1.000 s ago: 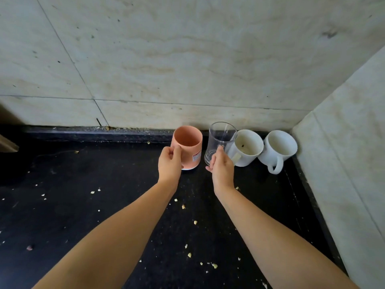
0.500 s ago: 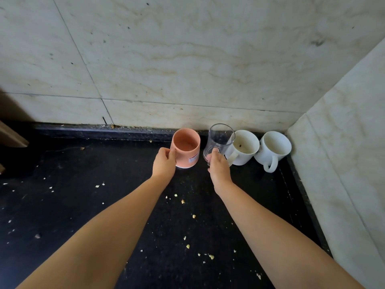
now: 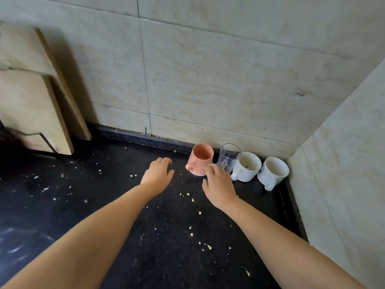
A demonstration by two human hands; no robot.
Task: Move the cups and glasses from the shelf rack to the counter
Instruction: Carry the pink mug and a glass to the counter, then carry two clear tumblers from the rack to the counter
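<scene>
Hands (image 3: 158, 176) (image 3: 218, 187) empty, cups (image 3: 201, 159) against wall

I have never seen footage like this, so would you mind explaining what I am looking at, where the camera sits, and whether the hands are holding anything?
There is no machine here: a person wears a camera on the head, looking forward and down at their own bare arms. The left hand and right hand are both open and hold nothing. On the dark counter, in a row along the wall, stand a pink cup, a clear glass and two white mugs. Crumbs lie scattered about, and wooden boards lean against the wall on the left.
</scene>
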